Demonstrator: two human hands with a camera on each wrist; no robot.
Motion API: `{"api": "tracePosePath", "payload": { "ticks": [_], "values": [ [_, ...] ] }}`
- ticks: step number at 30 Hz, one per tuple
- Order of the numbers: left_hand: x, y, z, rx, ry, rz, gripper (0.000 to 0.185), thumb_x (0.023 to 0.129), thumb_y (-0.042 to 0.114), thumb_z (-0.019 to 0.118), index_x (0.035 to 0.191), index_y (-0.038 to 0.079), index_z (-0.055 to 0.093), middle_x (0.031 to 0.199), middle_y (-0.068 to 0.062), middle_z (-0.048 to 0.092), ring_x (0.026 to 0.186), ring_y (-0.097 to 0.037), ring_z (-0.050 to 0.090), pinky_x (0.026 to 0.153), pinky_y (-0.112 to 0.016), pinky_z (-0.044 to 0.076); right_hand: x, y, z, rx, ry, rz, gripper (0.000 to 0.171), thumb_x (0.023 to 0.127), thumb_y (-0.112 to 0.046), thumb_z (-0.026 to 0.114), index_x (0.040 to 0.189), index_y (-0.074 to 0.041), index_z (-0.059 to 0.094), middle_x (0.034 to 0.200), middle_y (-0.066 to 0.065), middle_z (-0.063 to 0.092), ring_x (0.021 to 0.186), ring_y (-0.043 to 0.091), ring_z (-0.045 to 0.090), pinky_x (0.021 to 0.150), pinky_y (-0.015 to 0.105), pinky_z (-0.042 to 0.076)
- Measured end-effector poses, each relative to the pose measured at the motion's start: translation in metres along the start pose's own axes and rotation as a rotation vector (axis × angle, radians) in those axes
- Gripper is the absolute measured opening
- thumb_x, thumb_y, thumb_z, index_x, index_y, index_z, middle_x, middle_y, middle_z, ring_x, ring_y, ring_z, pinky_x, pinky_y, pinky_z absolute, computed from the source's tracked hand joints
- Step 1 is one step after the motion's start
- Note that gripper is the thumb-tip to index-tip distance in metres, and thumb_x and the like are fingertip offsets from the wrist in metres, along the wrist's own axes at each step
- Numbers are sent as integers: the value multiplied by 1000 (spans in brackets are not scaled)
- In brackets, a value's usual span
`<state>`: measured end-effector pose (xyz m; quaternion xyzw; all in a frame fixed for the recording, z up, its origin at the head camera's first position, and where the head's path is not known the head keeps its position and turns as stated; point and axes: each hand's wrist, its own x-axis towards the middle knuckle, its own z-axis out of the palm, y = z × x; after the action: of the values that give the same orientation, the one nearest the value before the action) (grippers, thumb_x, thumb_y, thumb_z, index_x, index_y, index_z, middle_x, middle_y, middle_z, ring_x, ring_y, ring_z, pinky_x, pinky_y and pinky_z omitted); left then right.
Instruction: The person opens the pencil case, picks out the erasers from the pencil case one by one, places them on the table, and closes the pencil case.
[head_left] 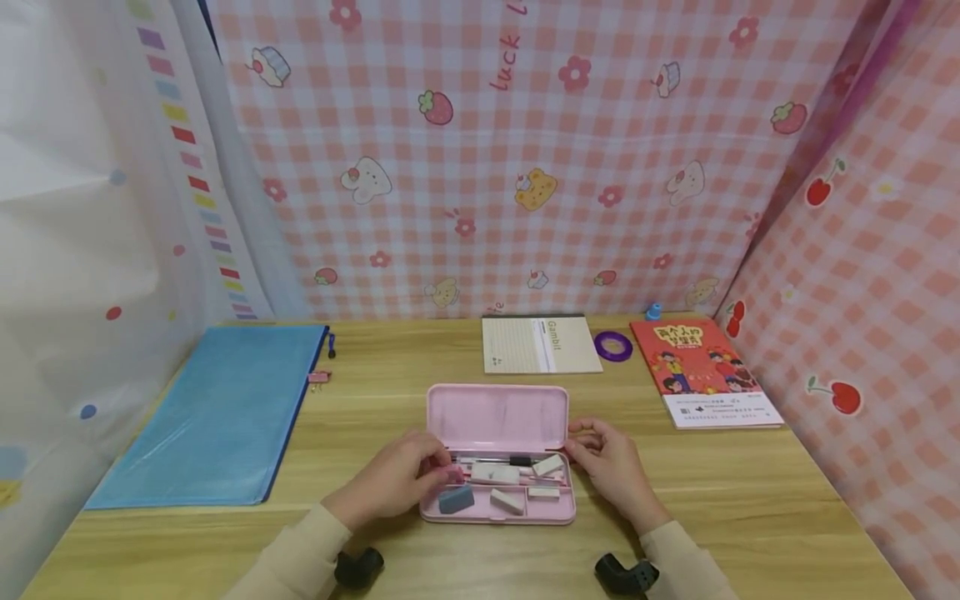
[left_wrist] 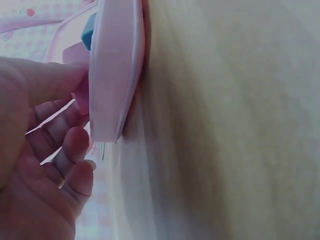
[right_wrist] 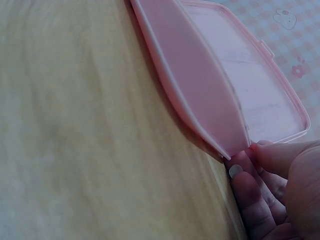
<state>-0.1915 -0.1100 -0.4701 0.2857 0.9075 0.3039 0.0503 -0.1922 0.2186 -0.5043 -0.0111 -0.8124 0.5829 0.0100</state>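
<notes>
Pink checked cloth with fruit and animal prints hangs behind and to the right of a wooden counter (head_left: 375, 367), and a pale sheet hangs at the left. Near the front edge lies an open pink case (head_left: 498, 454), its lid (head_left: 497, 417) raised towards the back wall and its tray holding white erasers (head_left: 507, 500), a grey-blue eraser (head_left: 456, 499) and a pen along the hinge. The left hand (head_left: 401, 482) rests at the case's left end, its fingers (left_wrist: 75, 150) curled loosely against the tray's edge, the thumb pressed to the side; whether they pinch something small inside, I cannot tell. The right hand (head_left: 611, 462) sits at the right end, its fingertips (right_wrist: 242, 175) curled and touching the tray's corner. A blue zip pouch (head_left: 217, 412) lies well to the left. At the back lie a notebook (head_left: 540, 343), a purple tape ring (head_left: 613, 345) and a red book (head_left: 705, 371).
</notes>
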Motion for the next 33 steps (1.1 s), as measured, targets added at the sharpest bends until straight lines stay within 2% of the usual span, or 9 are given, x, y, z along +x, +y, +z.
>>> {"api": "tracePosePath", "payload": {
  "ticks": [3,9,16,20,23,33],
  "values": [
    [-3,-4,-4,-62,43,-40,7,94,30,64,91,24,65,86,14,56,82,-7,53,73,-26,48,0,0,0,-2,3,1,17,90,-4,66,107,-2,62,91,11,71,80,19,68,67,27,55],
    [-15,-17,-27,-147,159,-138,4,92,31,65,89,30,67,89,16,62,87,-8,57,81,-33,49,-2,-4,1,-5,7,14,18,90,-5,66,107,-3,63,92,10,71,81,19,68,67,27,55],
    [-23,-57,-46,-141,232,-222,14,92,34,65,94,21,70,90,7,65,82,-12,57,74,-31,49,2,2,1,-29,11,1,17,90,-4,66,107,-4,63,91,9,71,79,17,68,66,26,55],
    [-20,-79,-48,-88,232,-274,19,89,39,67,93,20,70,91,6,65,82,-12,57,76,-33,48,2,2,1,-39,19,10,17,90,-4,67,106,-6,63,90,8,71,78,17,68,66,26,55],
    [-16,-88,-49,-56,220,-296,19,88,40,69,93,22,71,91,7,66,83,-12,57,79,-35,47,2,2,1,-43,16,17,17,90,-4,66,106,-7,63,90,7,71,79,17,68,66,26,55],
    [-4,-97,-56,-20,182,-277,15,91,28,67,98,17,74,97,2,68,90,-16,59,84,-41,48,1,0,1,-46,14,26,17,91,-5,66,107,-6,63,92,7,71,83,17,68,67,26,55]
  ]
}}
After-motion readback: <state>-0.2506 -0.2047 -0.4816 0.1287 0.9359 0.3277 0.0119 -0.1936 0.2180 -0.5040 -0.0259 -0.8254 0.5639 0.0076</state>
